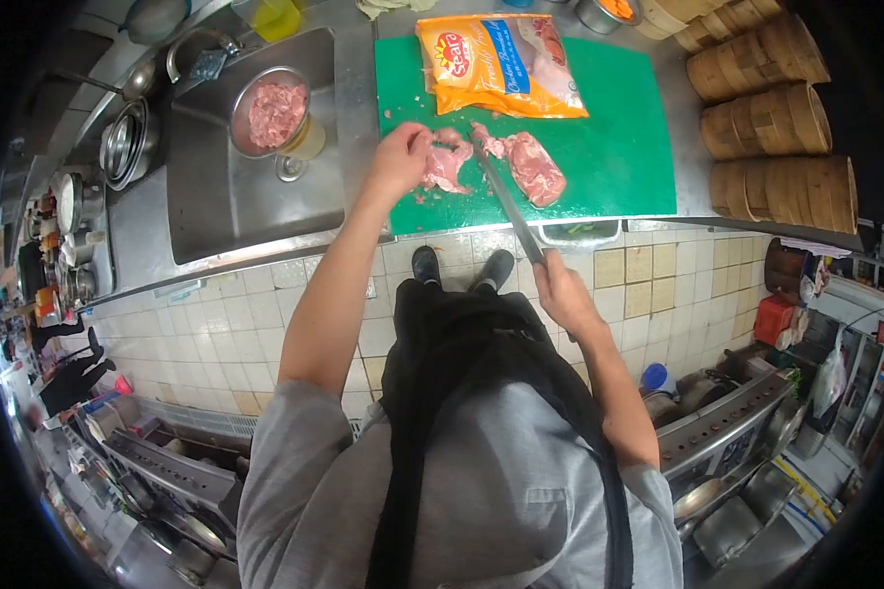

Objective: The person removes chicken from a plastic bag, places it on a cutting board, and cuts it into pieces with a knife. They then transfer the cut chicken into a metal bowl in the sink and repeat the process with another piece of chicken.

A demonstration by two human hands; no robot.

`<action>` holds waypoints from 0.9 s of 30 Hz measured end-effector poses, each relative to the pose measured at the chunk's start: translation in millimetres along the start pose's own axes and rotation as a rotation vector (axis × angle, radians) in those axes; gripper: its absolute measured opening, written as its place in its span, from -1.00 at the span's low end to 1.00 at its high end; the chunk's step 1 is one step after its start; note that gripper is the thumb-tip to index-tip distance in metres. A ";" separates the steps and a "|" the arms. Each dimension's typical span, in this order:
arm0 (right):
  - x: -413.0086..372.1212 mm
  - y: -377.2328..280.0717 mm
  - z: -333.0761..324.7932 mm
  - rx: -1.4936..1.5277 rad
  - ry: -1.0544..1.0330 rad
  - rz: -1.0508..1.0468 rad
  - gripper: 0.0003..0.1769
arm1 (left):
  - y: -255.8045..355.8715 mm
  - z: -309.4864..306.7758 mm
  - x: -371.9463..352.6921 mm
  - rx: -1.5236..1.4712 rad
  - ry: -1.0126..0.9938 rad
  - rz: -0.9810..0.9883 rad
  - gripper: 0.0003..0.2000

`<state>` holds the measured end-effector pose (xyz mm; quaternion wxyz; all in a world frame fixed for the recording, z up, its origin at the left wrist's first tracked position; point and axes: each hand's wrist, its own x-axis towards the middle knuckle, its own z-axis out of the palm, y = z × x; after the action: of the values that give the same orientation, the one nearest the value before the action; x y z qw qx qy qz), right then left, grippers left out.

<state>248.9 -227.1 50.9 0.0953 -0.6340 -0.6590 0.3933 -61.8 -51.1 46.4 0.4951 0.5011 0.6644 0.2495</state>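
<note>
Raw chicken pieces lie on a green cutting board [619,147]. My left hand [400,162] is at the left piece of chicken [446,169], its fingers closed on the edge of the meat. In my right hand [566,293] is the handle of a long knife [509,201]. The blade points away from me, its tip among the meat between the two portions. To the right of the blade rests a larger piece of chicken [537,172]. Small scraps are scattered around the left piece. Behind them lies an orange and blue chicken bag [501,67].
Left of the board, a sink [255,211] holds a metal bowl [236,126] of cut meat. Stacked bamboo steamers [781,191] line the right side. At the back right stands a bowl of orange pieces [614,10]. Stoves [727,422] are behind me.
</note>
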 end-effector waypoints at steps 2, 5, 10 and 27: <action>2.7 -1.6 -4.6 -0.021 0.019 -0.007 -0.75 | -22.1 8.8 -1.7 0.282 0.190 0.264 -0.55; 3.1 -5.4 -5.2 -0.034 0.040 -0.033 -0.76 | -26.7 28.3 -18.3 0.568 0.386 0.453 -0.57; 14.7 -21.0 -8.2 -0.095 0.048 -0.096 -0.77 | -35.9 30.8 -14.9 0.563 0.223 0.480 -0.64; 28.3 -16.4 -25.9 -0.257 0.041 -0.070 -0.81 | -48.5 40.0 -14.8 0.421 0.483 0.574 -0.64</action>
<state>247.6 -189.2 68.2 0.0405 -0.6255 -0.7235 0.2891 -45.6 -89.3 -3.2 0.1226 0.6830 0.6314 0.3461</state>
